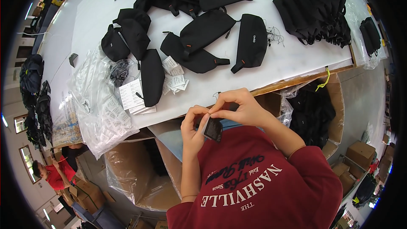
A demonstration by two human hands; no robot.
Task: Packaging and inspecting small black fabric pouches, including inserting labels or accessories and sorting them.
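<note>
At the near edge of the table, in front of my body, both hands are brought together. My left hand [194, 127] pinches the upper part of a small flat black tag [213, 129] with fine print, which hangs tilted below the fingers. My right hand [237, 106] meets it there, thumb and forefinger closed at the tag's top edge; whether a string lies between those fingertips is too small to see. Beyond the hands, black zippered pouches [207, 32] lie in a loose group, and one pouch [151, 77] rests beside white printed labels [174, 75].
A clear plastic bag of labels [99, 106] drapes over the table's near left edge. Stacked black pouches [316, 10] stand far right. Below the edge, an open carton [337, 114] holds black goods. A person in red [59, 174] is off to the left.
</note>
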